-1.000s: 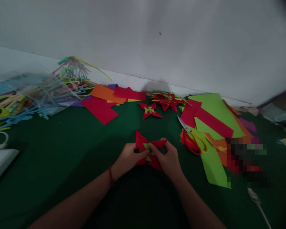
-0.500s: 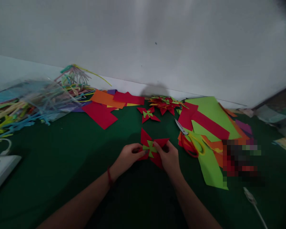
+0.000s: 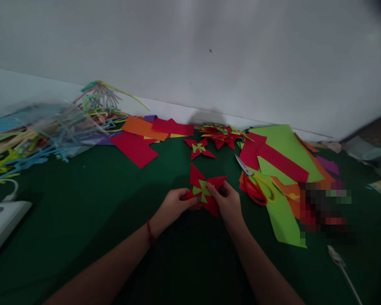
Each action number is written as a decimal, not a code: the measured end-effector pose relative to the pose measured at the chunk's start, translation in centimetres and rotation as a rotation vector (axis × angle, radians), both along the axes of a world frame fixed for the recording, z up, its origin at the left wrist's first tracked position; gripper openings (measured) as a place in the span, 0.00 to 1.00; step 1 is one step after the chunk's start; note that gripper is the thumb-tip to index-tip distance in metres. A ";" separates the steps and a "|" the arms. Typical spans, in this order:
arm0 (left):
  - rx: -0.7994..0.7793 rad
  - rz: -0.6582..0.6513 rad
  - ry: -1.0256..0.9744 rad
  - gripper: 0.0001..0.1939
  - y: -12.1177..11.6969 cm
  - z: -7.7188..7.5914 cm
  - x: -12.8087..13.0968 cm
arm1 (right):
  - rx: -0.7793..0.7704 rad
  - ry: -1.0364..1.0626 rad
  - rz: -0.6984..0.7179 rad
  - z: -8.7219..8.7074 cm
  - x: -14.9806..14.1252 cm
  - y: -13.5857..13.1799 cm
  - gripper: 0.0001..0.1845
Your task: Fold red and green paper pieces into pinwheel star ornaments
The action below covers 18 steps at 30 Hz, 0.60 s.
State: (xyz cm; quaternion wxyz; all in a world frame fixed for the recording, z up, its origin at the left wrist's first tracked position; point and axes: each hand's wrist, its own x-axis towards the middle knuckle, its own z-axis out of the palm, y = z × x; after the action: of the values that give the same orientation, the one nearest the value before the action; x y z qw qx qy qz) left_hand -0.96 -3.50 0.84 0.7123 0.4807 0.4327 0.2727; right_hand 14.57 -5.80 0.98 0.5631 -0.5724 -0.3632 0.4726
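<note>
Between my two hands is a red paper flower with pointed petals and a green cross-shaped piece at its centre. My left hand pinches the left petal, thumb on top near the green piece. From the other side my right hand grips the right petal, its thumb pressing by the centre. The fingers beneath the paper are mostly hidden. Just beyond lies a similar smaller red flower with a green centre. Behind it is a pile of red and green paper flowers.
Scissors with red and yellow handles lie at right on green, red and orange paper sheets. More red paper lies left of centre. Plastic-bagged fuzzy pipe cleaners are at far left, above a white device. A white cable lies right.
The view has shifted slightly. Both hands keep hold of the flower, with hardly any change in grip.
</note>
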 end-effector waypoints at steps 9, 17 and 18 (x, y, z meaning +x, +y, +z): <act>0.011 0.011 -0.030 0.14 0.0 -0.1 -0.1 | -0.135 0.137 0.101 0.9 0.1 -0.3 0.17; 0.004 -0.104 -0.018 0.17 -0.2 0.1 0.1 | -0.012 0.060 0.073 0.4 0.0 -0.3 0.14; 0.009 -0.109 -0.011 0.17 -0.2 0.1 0.1 | -0.019 0.061 0.064 0.4 0.0 -0.3 0.14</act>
State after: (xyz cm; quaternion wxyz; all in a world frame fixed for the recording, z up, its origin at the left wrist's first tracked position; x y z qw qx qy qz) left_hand -0.87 -3.67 0.99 0.7262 0.5054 0.4007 0.2382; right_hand 14.52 -6.12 1.41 0.5530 -0.5512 -0.3594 0.5110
